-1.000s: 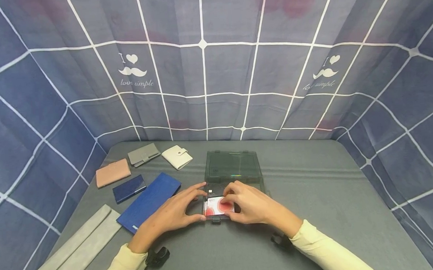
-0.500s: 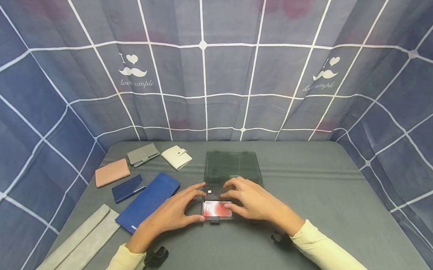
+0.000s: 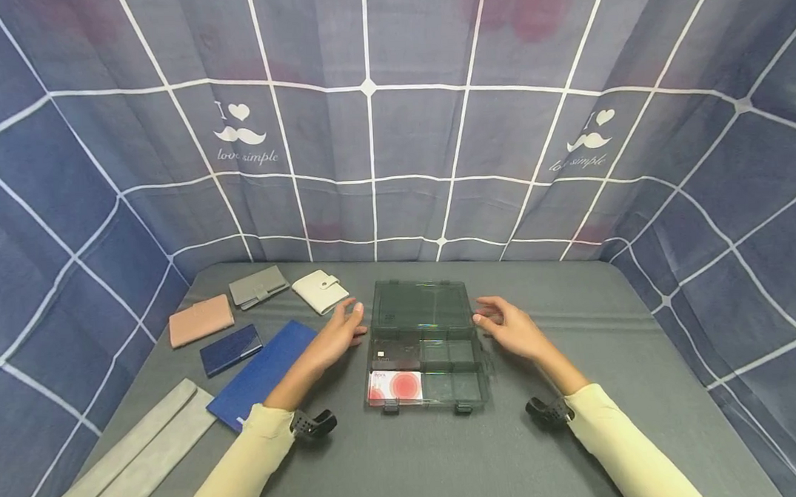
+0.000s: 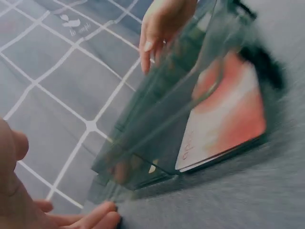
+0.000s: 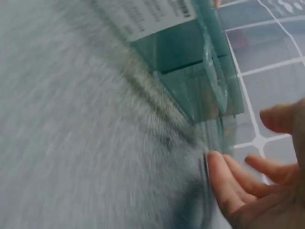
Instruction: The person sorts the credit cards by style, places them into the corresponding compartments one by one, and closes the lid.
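Note:
A see-through dark green plastic box (image 3: 453, 405) lies open, its lid (image 3: 422, 305) folded back toward the curtain. A white card with red circles (image 3: 396, 386) sits in the front left compartment, and a dark card (image 3: 396, 352) in the back left one. My left hand (image 3: 334, 339) is off the lid's left side, fingers loosely bent and holding nothing. On the other side, my right hand (image 3: 513, 331) has its fingertips by the lid's right edge; whether they touch it I cannot tell. In the right wrist view, the thumb stands away from the fingers (image 5: 221, 181).
Left of the box lie a blue folder (image 3: 263, 373), a navy card holder (image 3: 230, 350), a pink wallet (image 3: 201, 321), a grey wallet (image 3: 258, 286), a white wallet (image 3: 320, 292) and a long grey pouch (image 3: 133, 453). A checked curtain (image 3: 406, 129) rises behind the table.
Both hands have left the white and red card in the front left compartment. They have moved apart and back to either side of the lid, uncovering the compartments.

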The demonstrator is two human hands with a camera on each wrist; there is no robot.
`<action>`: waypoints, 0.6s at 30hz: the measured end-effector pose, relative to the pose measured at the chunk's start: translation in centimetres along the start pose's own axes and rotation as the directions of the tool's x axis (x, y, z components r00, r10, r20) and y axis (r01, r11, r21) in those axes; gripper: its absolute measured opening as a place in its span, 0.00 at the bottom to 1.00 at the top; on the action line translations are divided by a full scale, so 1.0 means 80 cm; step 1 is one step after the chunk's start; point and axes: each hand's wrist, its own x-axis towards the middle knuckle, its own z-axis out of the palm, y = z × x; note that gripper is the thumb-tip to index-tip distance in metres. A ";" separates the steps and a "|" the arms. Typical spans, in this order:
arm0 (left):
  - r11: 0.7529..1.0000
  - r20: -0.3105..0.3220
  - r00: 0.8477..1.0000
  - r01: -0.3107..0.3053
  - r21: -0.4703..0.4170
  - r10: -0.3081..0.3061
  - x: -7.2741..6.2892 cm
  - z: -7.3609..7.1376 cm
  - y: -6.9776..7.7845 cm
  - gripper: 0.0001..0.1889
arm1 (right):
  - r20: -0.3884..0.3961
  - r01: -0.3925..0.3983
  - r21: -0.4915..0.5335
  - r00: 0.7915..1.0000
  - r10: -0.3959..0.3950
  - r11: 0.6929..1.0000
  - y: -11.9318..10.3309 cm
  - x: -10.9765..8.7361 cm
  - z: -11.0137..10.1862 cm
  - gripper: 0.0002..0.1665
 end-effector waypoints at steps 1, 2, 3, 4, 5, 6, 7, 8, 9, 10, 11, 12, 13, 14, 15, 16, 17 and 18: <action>0.997 -0.006 0.999 0.039 -0.061 -0.039 0.010 0.001 0.003 0.37 | 0.025 -0.047 0.065 0.999 0.045 0.997 0.004 0.005 0.000 0.33; 0.992 -0.012 0.998 0.068 -0.108 -0.069 0.019 0.002 0.006 0.38 | 0.049 -0.092 0.142 0.995 0.086 0.986 0.008 0.010 0.000 0.34; 0.986 -0.022 0.996 0.088 -0.143 -0.092 0.028 0.002 0.008 0.38 | 0.073 -0.128 0.211 0.991 0.115 0.969 0.010 0.015 -0.001 0.34; 0.981 -0.028 0.994 0.100 -0.167 -0.106 0.035 0.002 0.011 0.39 | 0.089 -0.167 0.280 0.985 0.148 0.945 0.013 0.020 -0.001 0.35; 0.974 -0.031 0.992 0.113 -0.197 -0.122 0.042 0.002 0.013 0.39 | 0.100 -0.191 0.325 0.981 0.167 0.926 0.014 0.024 -0.002 0.35; 0.968 -0.034 0.991 0.120 -0.218 -0.130 0.046 0.003 0.016 0.39 | 0.108 -0.204 0.354 0.978 0.177 0.913 0.016 0.028 -0.002 0.36; 0.964 -0.037 0.990 0.126 -0.233 -0.139 0.050 0.003 0.019 0.39 | 0.116 -0.215 0.375 0.976 0.184 0.902 0.016 0.030 -0.003 0.37; 0.964 -0.036 0.989 0.130 -0.231 -0.142 0.051 0.002 0.021 0.40 | 0.115 -0.214 0.376 0.976 0.184 0.902 0.016 0.032 -0.003 0.38; 0.964 -0.037 0.990 0.125 -0.233 -0.137 0.052 0.002 0.023 0.40 | 0.108 -0.201 0.365 0.979 0.173 0.909 0.015 0.032 -0.004 0.39; 0.967 -0.043 0.992 0.108 -0.232 -0.121 0.051 0.002 0.025 0.40 | 0.092 -0.180 0.353 0.983 0.157 0.918 0.014 0.033 -0.004 0.39; 0.970 -0.050 0.994 0.082 -0.231 -0.096 0.049 0.002 0.026 0.39 | 0.070 -0.143 0.329 0.989 0.127 0.933 0.013 0.031 -0.004 0.40; 0.973 -0.058 0.997 0.041 -0.228 -0.055 0.046 0.002 0.027 0.39 | 0.041 -0.091 0.308 0.996 0.083 0.947 0.012 0.029 -0.005 0.40; 0.975 -0.064 0.998 -0.006 -0.223 -0.009 0.043 0.002 0.027 0.37 | 0.001 -0.037 0.285 0.999 0.038 0.958 0.010 0.026 -0.005 0.40; 0.976 -0.065 0.997 -0.063 -0.211 0.050 0.038 0.001 0.027 0.36 | -0.040 0.027 0.236 0.999 -0.018 0.971 0.009 0.021 -0.006 0.39; 0.974 -0.061 0.992 -0.122 -0.193 0.112 0.032 0.000 0.027 0.35 | -0.074 0.093 0.188 0.994 -0.080 0.978 0.009 0.015 -0.007 0.38; 0.970 -0.048 0.984 -0.179 -0.166 0.173 0.024 -0.002 0.026 0.34 | -0.100 0.166 0.130 0.983 -0.153 0.978 0.009 0.009 -0.008 0.36; 0.962 -0.027 0.971 -0.240 -0.132 0.239 0.017 -0.004 0.023 0.33 | -0.114 0.236 0.067 0.967 -0.227 0.970 0.009 0.000 -0.010 0.32; 0.948 -0.002 0.952 -0.306 -0.087 0.307 0.008 -0.007 0.019 0.33 | -0.126 0.308 -0.004 0.944 -0.306 0.951 0.010 -0.009 -0.011 0.29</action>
